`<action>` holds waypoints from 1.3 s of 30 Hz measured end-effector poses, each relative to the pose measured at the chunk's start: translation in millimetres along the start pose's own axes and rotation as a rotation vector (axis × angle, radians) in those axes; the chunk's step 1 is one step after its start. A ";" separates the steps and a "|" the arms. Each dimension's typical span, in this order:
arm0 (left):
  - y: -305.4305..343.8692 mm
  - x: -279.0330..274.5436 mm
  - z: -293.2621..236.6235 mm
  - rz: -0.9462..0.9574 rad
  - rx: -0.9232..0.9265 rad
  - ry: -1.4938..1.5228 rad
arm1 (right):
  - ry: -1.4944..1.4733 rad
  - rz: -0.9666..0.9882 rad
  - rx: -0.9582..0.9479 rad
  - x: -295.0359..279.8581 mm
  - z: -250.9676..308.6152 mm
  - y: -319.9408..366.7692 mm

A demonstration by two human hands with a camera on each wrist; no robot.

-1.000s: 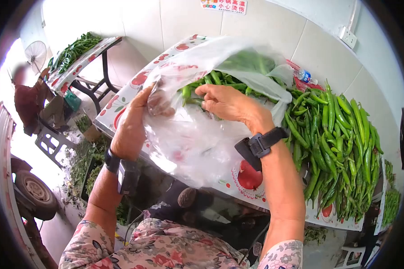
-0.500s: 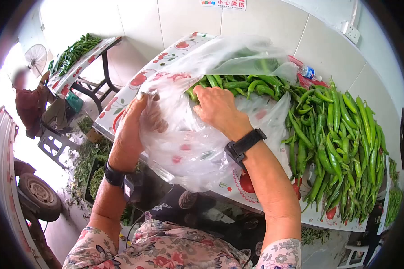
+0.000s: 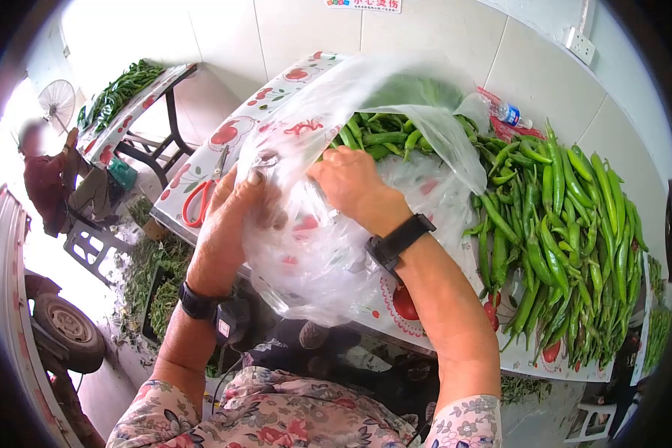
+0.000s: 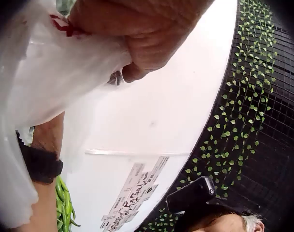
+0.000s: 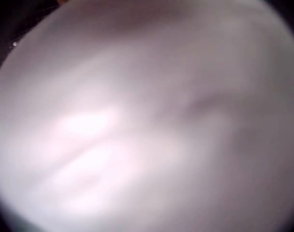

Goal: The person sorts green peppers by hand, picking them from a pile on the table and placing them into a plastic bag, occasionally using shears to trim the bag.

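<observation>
A clear plastic bag with red print lies on the table, its mouth spread open. Green chili peppers show inside the opening. My left hand grips the bag's left edge, thumb on top; the left wrist view also has this hand bunching the plastic. In the bag's mouth, my right hand has its fingers bent down at the left end of the peppers. Its fingertips are hidden, and I cannot tell what they hold. Blurred whitish plastic fills the right wrist view.
A large pile of green chili peppers lies right of the bag. Scissors with red handles lie beside my left hand. A plastic bottle stands against the wall behind. Far left, a person sits at another table bearing peppers.
My right hand has moved left and lower into the bag's mouth, its fingers now bent down at the peppers. The left hand has shifted slightly right, uncovering the scissors.
</observation>
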State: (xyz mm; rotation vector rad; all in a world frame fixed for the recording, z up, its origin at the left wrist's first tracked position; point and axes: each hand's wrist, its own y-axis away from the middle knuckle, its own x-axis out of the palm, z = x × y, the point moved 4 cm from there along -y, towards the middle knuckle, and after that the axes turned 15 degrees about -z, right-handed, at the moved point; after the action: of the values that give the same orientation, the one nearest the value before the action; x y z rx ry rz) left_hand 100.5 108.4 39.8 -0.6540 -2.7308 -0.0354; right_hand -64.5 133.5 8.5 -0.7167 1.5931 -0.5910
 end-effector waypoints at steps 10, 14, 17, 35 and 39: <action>-18.9 -12.1 -3.3 -0.002 0.298 0.065 | -0.280 0.103 0.454 -68.1 -60.2 -22.5; -15.3 -10.2 -16.2 -0.081 0.743 -0.316 | -0.332 0.097 0.444 -63.3 -48.2 -20.6; 10.1 3.3 -33.0 -0.231 1.501 -1.017 | -0.368 0.225 0.352 -44.9 -27.1 -20.6; -69.2 -0.1 17.8 0.295 0.738 -1.290 | -0.478 -0.153 0.190 -26.2 -15.9 -12.9; -104.6 7.7 17.9 0.171 0.180 -0.184 | -0.479 -0.042 0.481 -44.5 -33.3 -23.1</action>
State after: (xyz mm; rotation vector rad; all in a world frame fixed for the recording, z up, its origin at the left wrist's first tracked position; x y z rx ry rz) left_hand 41.9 20.0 30.9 -0.8730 -2.7952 0.3219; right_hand -91.2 149.8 59.9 -0.4796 0.9447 -0.7358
